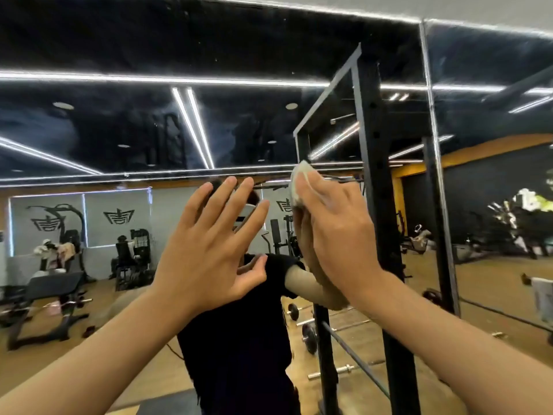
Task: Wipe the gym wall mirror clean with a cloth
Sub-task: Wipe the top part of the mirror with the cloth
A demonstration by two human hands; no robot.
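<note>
Gym wall mirror (119, 130) fills the far side of the view, throwing back a dark glossy ceiling crossed by white light strips (191, 127), a tan floor, a padded bench (51, 287) on the left and weight plates (309, 338) lying on the floor lower right. A vertical seam (431, 100) splits the glass into two panels on the right. Just left of that seam a black rack upright (374, 145) with a row of holes stands close to the mirror, running from near the top of the view down to the bottom.

Both hands are raised to the glass, apart from each other. The left hand (209, 244) is spread, fingers straight and fanned, palm facing the mirror and holding nothing; whether it touches the glass cannot be told. The right hand (338, 232), just right of it and beside the rack upright, lies flat with its fingers nearly straight over a pale cloth (299, 181), pressing it against the mirror. The cloth shows past the fingertips and along the left edge of that hand, about mid-height on the left panel.

Between the forearms the mirror shows the person's black shirt (239, 339)
</note>
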